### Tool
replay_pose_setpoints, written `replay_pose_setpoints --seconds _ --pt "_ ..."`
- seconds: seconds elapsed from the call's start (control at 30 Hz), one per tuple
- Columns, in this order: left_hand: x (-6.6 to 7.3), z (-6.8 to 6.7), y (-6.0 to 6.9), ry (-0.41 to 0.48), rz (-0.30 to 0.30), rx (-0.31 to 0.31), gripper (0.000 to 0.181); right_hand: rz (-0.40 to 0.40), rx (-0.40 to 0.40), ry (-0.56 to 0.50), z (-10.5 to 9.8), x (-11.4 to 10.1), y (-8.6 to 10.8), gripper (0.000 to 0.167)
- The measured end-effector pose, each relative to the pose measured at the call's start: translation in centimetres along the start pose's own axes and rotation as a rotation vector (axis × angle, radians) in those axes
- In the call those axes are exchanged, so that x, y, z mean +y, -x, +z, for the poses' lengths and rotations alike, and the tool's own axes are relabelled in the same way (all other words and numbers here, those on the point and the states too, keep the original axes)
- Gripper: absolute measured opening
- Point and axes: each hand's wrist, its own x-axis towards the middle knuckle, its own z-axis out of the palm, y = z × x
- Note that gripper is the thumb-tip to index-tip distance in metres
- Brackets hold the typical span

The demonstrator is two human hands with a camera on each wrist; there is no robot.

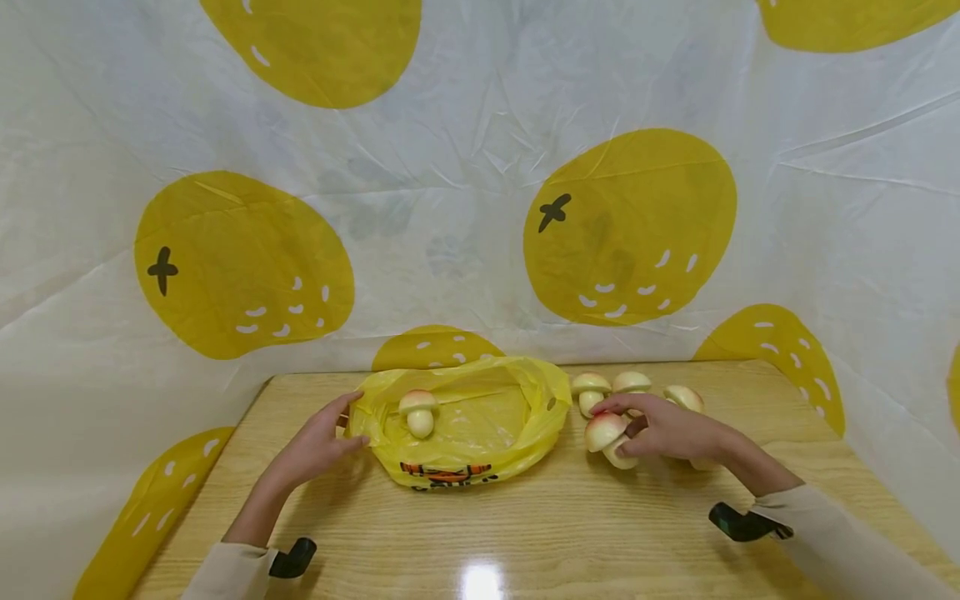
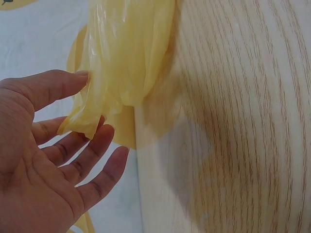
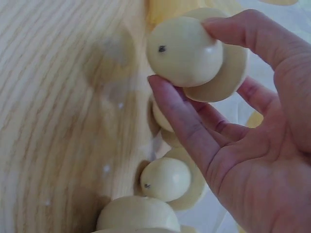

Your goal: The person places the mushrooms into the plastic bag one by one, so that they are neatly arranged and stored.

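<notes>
A yellow plastic bag (image 1: 457,471) stands with its mouth spread, and one toy mushroom (image 1: 418,412) lies inside it. At the bag's left rim my left hand (image 1: 315,446) has thumb and fingers around the edge; the left wrist view shows the bag's edge (image 2: 90,114) between thumb and fingers of the hand (image 2: 58,141). My right hand (image 1: 663,429) pinches a mushroom with a reddish cap (image 1: 606,433) just right of the bag. In the right wrist view the hand (image 3: 243,116) holds this mushroom (image 3: 187,53) between thumb and fingers, its stem toward the camera.
Several more mushrooms sit on the wooden table (image 1: 480,533) around the right hand, among them one (image 1: 588,387) beside the bag, one (image 1: 632,382) behind the hand and one (image 1: 684,397) farther right. A white cloth with yellow fruit prints (image 1: 450,250) hangs behind the table.
</notes>
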Motion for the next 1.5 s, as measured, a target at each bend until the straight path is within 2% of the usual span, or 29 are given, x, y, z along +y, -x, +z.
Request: replay_pose_setpoints --seconds 0.27,0.43,0.8,0.93,1.5 --pt "0.0 -0.1 0.0 -0.011 0.003 -0.001 0.075 -0.042 0.02 -0.004 -0.9 -1.4 -0.9 0.055" --pt "-0.1 0.0 0.0 -0.012 0.003 0.001 0.075 -0.076 0.064 0.0 -1.7 -2.8 -1.5 0.057" --pt "0.1 0.0 0.1 -0.009 0.003 0.006 0.075 -0.078 0.21 -0.174 -1.5 -5.6 -3.7 0.061" --pt "0.1 -0.1 0.1 -0.008 0.002 0.004 0.075 -0.078 0.246 -0.206 -1.5 -6.2 -4.5 0.062" --pt "0.1 -0.3 -0.1 -0.016 0.003 0.013 0.074 -0.078 0.208 -0.243 -0.7 -8.3 -8.1 0.06"
